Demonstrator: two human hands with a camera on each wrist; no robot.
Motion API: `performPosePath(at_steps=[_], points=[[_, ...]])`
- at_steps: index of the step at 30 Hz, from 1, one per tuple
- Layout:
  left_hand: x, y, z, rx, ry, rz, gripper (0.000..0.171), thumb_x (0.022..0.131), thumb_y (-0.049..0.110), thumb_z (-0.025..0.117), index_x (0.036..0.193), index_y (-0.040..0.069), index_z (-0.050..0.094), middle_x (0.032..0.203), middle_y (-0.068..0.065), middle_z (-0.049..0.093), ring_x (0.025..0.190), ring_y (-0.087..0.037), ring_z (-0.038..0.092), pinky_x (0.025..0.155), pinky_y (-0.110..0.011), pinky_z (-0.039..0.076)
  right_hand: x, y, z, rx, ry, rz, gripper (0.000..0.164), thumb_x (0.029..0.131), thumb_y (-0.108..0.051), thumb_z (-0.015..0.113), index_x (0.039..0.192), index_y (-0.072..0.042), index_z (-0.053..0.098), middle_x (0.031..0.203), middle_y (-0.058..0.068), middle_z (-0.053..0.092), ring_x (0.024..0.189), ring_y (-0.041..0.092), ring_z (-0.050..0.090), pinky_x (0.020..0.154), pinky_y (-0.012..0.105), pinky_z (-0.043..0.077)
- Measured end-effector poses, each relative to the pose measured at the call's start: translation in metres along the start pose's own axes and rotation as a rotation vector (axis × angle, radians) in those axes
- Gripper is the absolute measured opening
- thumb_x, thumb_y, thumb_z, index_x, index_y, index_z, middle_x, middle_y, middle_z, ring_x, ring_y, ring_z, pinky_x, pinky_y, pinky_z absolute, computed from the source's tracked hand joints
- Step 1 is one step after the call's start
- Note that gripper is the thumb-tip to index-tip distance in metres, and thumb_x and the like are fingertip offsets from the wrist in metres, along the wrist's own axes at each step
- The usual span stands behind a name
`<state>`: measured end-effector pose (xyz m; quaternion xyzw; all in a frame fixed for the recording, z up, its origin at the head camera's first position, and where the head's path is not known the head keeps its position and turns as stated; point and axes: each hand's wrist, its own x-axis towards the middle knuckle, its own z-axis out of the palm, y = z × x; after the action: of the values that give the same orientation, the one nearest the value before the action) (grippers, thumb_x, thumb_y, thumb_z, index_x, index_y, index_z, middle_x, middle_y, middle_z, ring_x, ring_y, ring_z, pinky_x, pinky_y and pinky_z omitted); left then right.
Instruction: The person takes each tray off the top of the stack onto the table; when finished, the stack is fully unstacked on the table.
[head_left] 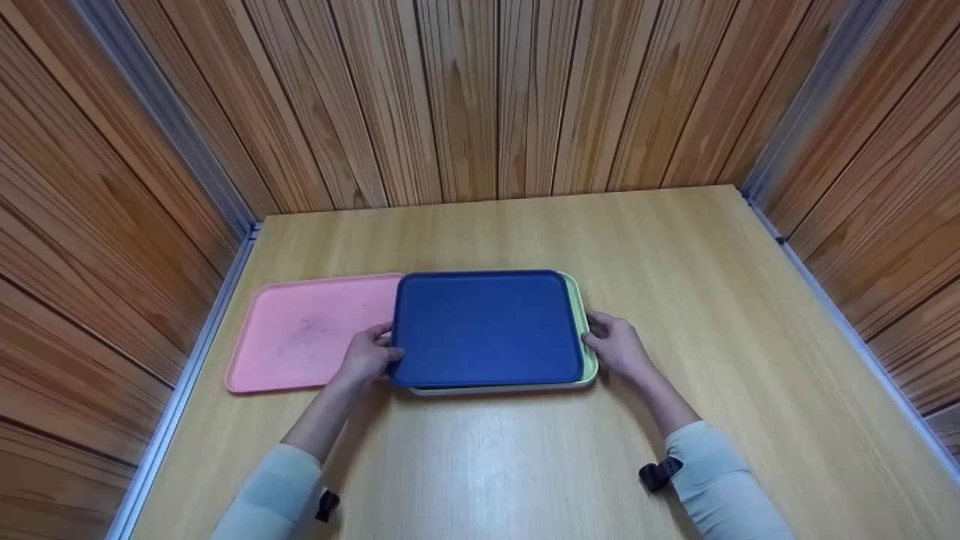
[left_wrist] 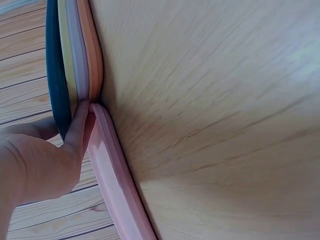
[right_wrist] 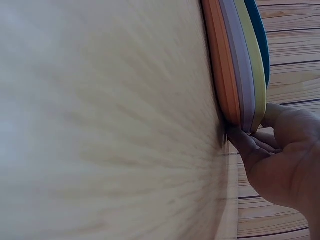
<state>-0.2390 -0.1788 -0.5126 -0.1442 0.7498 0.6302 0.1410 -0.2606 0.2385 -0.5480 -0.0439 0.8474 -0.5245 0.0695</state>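
1. Dark blue rectangular plastic-looking tray (head_left: 487, 328) with rounded corners: it lies at the centre of the head view, topmost in a stack, set slightly leftward so its left end overhangs.
2. Beneath it, a pale yellow-green tray (head_left: 590, 364) shows along the right and lower edges. The left wrist view's upper left shows a lavender tray (left_wrist: 77, 55) under that, and an orange tray (left_wrist: 92, 55) lowest, against the pale wood-grained table (head_left: 487, 465).
3. Both hands are on the pile. The left hand (head_left: 369, 352) pinches the blue tray's left edge between thumb and fingers; the right hand (head_left: 616, 343) grips the lower trays' right edge, thumb at the yellow-green rim.
4. The step in hand seems to be handling the top tray on the pile; whether it is being laid down or taken off, I cannot tell. If stacking, the next move calls for shifting it right to line up the rims.
5. Left of centre, a flat pink rectangular tray (head_left: 311, 341) bears greyish marks; its right end is hidden. The inner faces of the lavender and orange trays are covered.
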Motion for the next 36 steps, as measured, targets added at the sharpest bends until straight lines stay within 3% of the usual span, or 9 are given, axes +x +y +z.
performPosePath(at_steps=[6, 19, 29, 36], points=[[-0.004, -0.002, -0.003, -0.075, -0.041, 0.023, 0.079, 0.089, -0.020, 0.053, 0.159, 0.010, 0.032, 0.143, -0.029, 0.051, 0.100, -0.031, 0.069, 0.080, -0.045, 0.060, -0.001, -0.001, 0.002, 0.012, 0.007, -0.008, 0.055, 0.098, 0.002, 0.055, 0.147, 0.015, 0.037, 0.147, 0.031, 0.044, 0.137, 0.038, 0.045, 0.110, 0.043, 0.040], [-0.002, 0.003, -0.003, -0.146, 0.030, -0.036, 0.073, 0.093, -0.019, 0.044, 0.159, 0.010, 0.034, 0.149, -0.025, 0.047, 0.120, -0.034, 0.060, 0.093, -0.045, 0.055, 0.000, -0.001, 0.002, -0.006, 0.025, 0.002, 0.054, 0.098, 0.000, 0.056, 0.147, 0.015, 0.038, 0.146, 0.032, 0.046, 0.136, 0.039, 0.046, 0.109, 0.044, 0.041], [0.002, 0.010, -0.007, -0.256, 0.041, -0.003, 0.069, 0.093, -0.018, 0.040, 0.156, 0.007, 0.037, 0.146, -0.026, 0.050, 0.091, -0.030, 0.069, 0.071, -0.047, 0.061, -0.001, -0.001, 0.001, -0.007, 0.014, -0.017, 0.053, 0.099, 0.000, 0.055, 0.147, 0.015, 0.037, 0.146, 0.032, 0.046, 0.136, 0.040, 0.046, 0.108, 0.044, 0.041], [0.016, 0.013, -0.008, -0.331, 0.075, 0.019, 0.070, 0.091, -0.021, 0.039, 0.156, 0.003, 0.035, 0.143, -0.030, 0.050, 0.093, -0.025, 0.068, 0.076, -0.040, 0.061, 0.001, 0.002, 0.003, 0.003, 0.024, -0.039, 0.052, 0.099, 0.002, 0.055, 0.145, 0.017, 0.038, 0.145, 0.034, 0.045, 0.135, 0.041, 0.045, 0.109, 0.045, 0.040]])
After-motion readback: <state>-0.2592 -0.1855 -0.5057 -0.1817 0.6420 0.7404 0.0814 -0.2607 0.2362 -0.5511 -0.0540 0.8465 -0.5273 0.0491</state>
